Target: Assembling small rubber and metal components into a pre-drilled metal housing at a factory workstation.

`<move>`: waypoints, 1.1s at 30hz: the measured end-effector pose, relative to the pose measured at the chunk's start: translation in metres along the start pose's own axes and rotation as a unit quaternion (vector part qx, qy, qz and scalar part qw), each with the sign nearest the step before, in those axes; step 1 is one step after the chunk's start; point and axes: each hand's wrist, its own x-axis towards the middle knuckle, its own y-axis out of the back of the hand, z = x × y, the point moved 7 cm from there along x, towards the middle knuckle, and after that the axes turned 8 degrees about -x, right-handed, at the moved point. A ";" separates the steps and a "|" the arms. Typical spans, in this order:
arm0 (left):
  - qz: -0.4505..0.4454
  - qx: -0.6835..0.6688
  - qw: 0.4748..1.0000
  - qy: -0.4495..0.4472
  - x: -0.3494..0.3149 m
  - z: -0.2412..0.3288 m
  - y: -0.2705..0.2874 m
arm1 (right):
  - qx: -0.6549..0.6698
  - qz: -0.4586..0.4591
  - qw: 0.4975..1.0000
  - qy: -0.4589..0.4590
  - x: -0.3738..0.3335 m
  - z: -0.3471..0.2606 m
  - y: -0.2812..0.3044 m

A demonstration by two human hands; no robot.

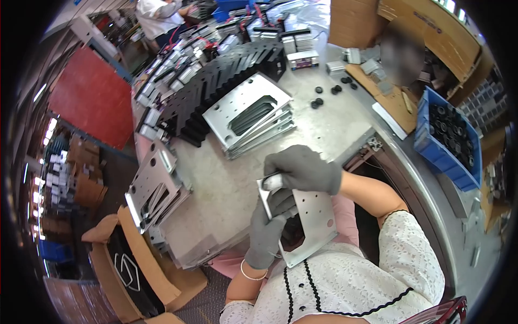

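Observation:
A silver sheet-metal panel (319, 218) with small holes and a large cutout is tilted in front of my body. My left hand (263, 237), in a grey glove, grips it at the cutout's edge. My right hand (303, 168), also gloved, is closed over the panel's upper corner, with a pale thumb tip (272, 182) against it; any small part under those fingers is hidden. Beyond my hands lies a stack of similar panels (216, 114). Another stack (141, 181) sits at the table's left edge. Several small black rubber rings (319, 90) are scattered on the tabletop (208, 191).
A blue bin (423, 127) of black rings stands at the right. Rows of black brackets (186, 102) and silver blocks (299, 40) fill the far side. An open cardboard box (181, 286) is at lower left. Another person (159, 16) stands at the back.

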 end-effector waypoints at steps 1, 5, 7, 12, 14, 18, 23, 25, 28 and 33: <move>0.004 -0.010 1.000 -0.003 0.002 0.000 0.001 | -0.038 0.013 0.999 -0.016 0.000 0.003 -0.002; 0.076 0.004 0.996 -0.050 0.005 -0.003 0.016 | -0.012 0.049 0.999 -0.002 -0.003 0.018 0.010; 0.144 -0.080 0.972 -0.169 -0.002 0.001 0.060 | -0.145 0.220 0.964 -0.025 -0.006 0.067 0.047; 0.182 -0.069 0.949 -0.246 -0.017 -0.003 0.034 | -0.371 0.108 0.889 -0.246 -0.024 0.184 0.070; 0.159 -0.166 0.951 -0.206 -0.022 -0.009 0.041 | -0.380 0.079 0.893 -0.228 -0.016 0.180 0.071; 0.130 0.189 0.968 -0.103 -0.026 0.013 0.054 | -0.359 0.107 0.905 -0.201 -0.010 0.171 0.076; 0.106 -0.123 0.974 0.159 -0.011 -0.025 0.059 | -0.417 0.156 0.880 -0.166 -0.007 0.155 0.068; 0.058 -0.033 0.983 0.169 -0.002 -0.031 0.058 | -0.389 0.325 0.848 -0.156 -0.019 0.140 0.079; 0.112 -0.055 0.986 0.109 -0.004 -0.028 0.034 | -0.286 0.403 0.864 -0.093 -0.024 0.096 0.075; 0.115 0.075 0.990 0.040 -0.008 -0.024 0.036 | -0.258 0.230 0.938 0.016 -0.049 -0.018 -0.006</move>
